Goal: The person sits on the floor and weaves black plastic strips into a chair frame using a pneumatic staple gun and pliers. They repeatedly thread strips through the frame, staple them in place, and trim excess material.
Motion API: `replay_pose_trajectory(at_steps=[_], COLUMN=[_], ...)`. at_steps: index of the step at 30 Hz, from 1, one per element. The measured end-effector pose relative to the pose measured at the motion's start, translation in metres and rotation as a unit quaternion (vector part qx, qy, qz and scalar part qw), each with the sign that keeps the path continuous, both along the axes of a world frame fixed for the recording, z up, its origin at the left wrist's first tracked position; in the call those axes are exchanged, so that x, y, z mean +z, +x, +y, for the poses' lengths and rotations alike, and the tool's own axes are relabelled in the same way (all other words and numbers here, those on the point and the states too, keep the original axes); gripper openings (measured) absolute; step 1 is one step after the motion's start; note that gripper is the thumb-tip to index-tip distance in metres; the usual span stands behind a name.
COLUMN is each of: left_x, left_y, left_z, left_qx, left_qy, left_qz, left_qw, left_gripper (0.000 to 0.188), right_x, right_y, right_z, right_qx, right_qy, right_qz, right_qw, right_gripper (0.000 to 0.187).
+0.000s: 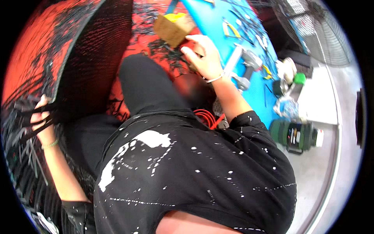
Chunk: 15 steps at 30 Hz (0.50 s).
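Note:
A dark woven panel stands on edge to my left, with many loose black strips trailing from its near edge. My left hand is at that edge with its fingers closed among the strips, and some of them cross over the fingers. My right hand is raised by the blue table's edge, thumb and fingers apart, and I see nothing held in it. Just beyond its fingertips is a small open cardboard box with something yellow inside.
On the blue table lie a silver air-powered gun, yellow-handled pliers and other hand tools. A fan stands at the far right, a green jug nearer. A red hose coils beside my leg. Black scraps litter the red floor.

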<state>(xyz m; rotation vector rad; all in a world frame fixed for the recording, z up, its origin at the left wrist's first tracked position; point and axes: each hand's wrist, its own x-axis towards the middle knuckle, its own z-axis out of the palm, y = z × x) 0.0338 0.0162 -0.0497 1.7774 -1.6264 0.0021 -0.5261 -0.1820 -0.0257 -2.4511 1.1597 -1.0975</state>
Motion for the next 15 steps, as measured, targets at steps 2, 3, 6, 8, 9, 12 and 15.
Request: replay_pose_trajectory(at_steps=[2,3,6,8,9,12,15], left_x=[-0.017,-0.020,-0.026,-0.025,-0.023,-0.016,0.001], left_y=[0.013,0.020,0.024,0.018,0.014,-0.002,-0.011], left_z=[0.005,0.006,0.005,0.003,0.002,0.000,0.003], left_qx=[0.049,0.056,0.037,0.033,0.039,0.032,0.090], left_qy=[0.014,-0.007,0.013,0.009,-0.009,-0.097,-0.046], left_qz=[0.170,0.206,0.348,0.261,0.231,0.130,0.078], left_qw=[0.984,0.977,0.937,0.965,0.972,0.986,0.992], left_gripper=[0.024,0.021,0.022,0.021,0.021,0.016,0.012], right_x=[-0.005,-0.004,-0.007,-0.009,-0.012,-0.031,-0.040], right_y=[-0.060,-0.097,-0.202,-0.264,-0.287,-0.316,-0.311], right_z=[-0.019,-0.025,-0.035,-0.028,-0.023,-0.009,-0.012], right_qx=[-0.125,-0.180,-0.386,-0.520,-0.549,-0.475,-0.390], right_qy=[0.039,0.088,0.119,0.162,0.205,0.464,0.514], right_qz=[-0.061,-0.097,-0.115,0.006,0.078,-0.105,-0.246], right_qw=[0.990,0.975,0.908,0.839,0.806,0.741,0.724], right_gripper=[0.037,0.036,0.035,0.061,0.066,0.075,0.068])
